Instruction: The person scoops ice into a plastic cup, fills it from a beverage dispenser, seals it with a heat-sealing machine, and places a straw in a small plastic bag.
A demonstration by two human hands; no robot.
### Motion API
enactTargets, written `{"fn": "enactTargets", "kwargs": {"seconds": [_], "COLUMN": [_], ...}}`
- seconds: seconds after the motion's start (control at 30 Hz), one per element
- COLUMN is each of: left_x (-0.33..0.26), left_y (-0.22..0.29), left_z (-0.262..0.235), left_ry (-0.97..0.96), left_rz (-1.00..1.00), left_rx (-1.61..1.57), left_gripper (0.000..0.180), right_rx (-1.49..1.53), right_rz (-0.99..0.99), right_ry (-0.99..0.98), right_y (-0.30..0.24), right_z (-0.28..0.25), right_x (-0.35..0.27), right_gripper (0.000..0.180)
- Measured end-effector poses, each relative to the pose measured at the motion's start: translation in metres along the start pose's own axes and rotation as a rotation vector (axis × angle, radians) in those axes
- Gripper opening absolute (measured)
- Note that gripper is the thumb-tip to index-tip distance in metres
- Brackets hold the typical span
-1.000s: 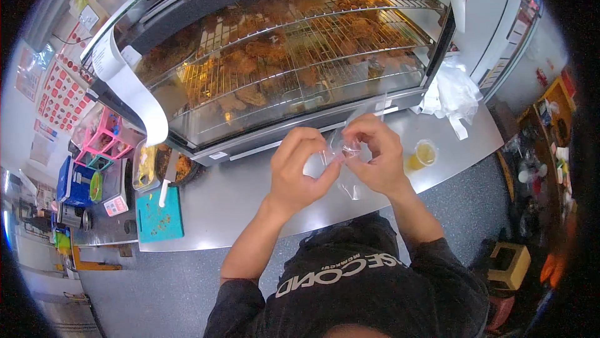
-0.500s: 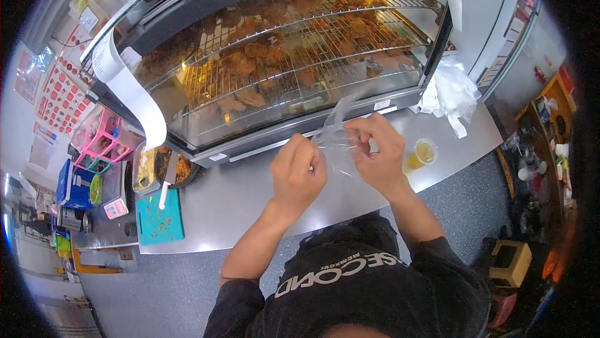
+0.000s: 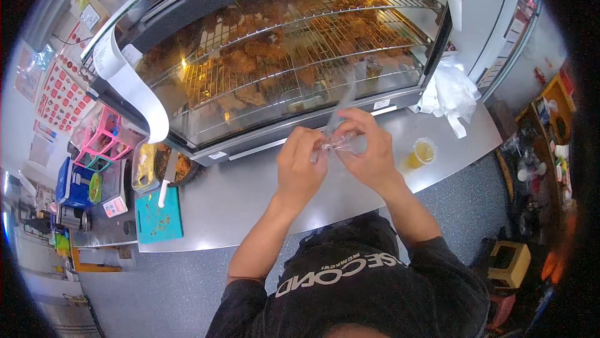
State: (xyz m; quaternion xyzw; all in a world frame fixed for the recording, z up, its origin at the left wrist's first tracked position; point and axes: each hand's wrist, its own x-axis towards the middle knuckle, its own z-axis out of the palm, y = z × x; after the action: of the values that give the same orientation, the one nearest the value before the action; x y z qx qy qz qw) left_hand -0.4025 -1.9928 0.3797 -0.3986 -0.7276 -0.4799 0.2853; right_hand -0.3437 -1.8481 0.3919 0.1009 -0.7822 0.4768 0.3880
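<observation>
Between my hands is a thin clear plastic bag point(image 3: 338, 143), bunched and drawn together over the steel counter. My left hand point(image 3: 302, 164) is closed, its fingertips pinching the bag's left side. From the other side my right hand point(image 3: 365, 152) pinches the plastic between thumb and fingers. A wispy end of the bag stands up past my fingers toward the glass cabinet. To the right of my right hand stands a clear cup point(image 3: 422, 153) of yellow liquid.
A glass-fronted warming cabinet point(image 3: 281, 63) with fried pieces on wire racks spans the back. On the left lie a teal cutting board point(image 3: 159, 216), a knife point(image 3: 165, 191) and a tub of yellow food point(image 3: 145, 166). White plastic bags point(image 3: 449, 91) hang at the right. A paper strip point(image 3: 134, 94) curls down the cabinet.
My hands have come closer together, the right one moving left and slightly down. The bag between them is now gathered more tightly.
</observation>
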Motion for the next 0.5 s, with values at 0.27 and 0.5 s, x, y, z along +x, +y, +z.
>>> {"fn": "enactTargets", "kwargs": {"seconds": [0.27,0.5], "left_x": [-0.006,-0.008], "left_y": [-0.004,-0.002], "left_z": [-0.008,-0.013], "left_ry": [-0.089,-0.187], "left_rz": [-0.048,-0.085], "left_rx": [0.138,0.135], "left_gripper": [0.024,0.029], "right_rx": [-0.262,-0.339], "right_rz": [-0.027,-0.103], "right_ry": [-0.119,-0.076], "right_y": [0.01,0.028], "right_z": [-0.005,-0.013], "right_x": [-0.002,-0.011], "right_gripper": [0.037,0.027]}}
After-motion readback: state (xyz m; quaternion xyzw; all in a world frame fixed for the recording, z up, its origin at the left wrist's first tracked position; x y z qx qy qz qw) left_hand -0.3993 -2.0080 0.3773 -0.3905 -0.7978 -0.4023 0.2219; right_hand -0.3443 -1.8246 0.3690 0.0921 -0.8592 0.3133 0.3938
